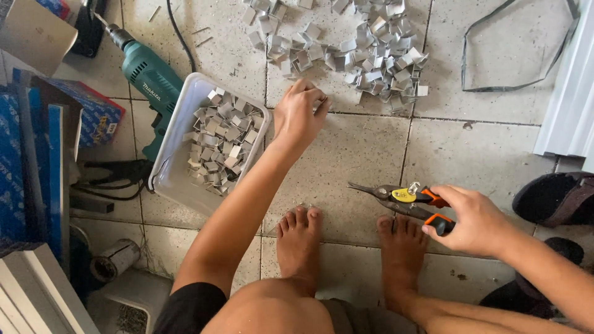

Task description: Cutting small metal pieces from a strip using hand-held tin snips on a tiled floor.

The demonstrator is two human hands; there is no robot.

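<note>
Hands: left pinches bracket, right grips snips

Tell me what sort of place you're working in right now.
Likely a makeshift metalwork spot on a tiled floor: tin snips in the right hand, a pile of cut metal pieces, a power drill.

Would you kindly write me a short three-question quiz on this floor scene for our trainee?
1. True or false: the right hand holds snips with orange handles.
2. Where is the left hand? A) inside the tray B) on the tiles between the tray and the loose pile of clips C) on the drill
3. Fill in: the green drill lies to the ____ of the tray in the picture.

Key: 1 true; 2 B; 3 left.
</note>
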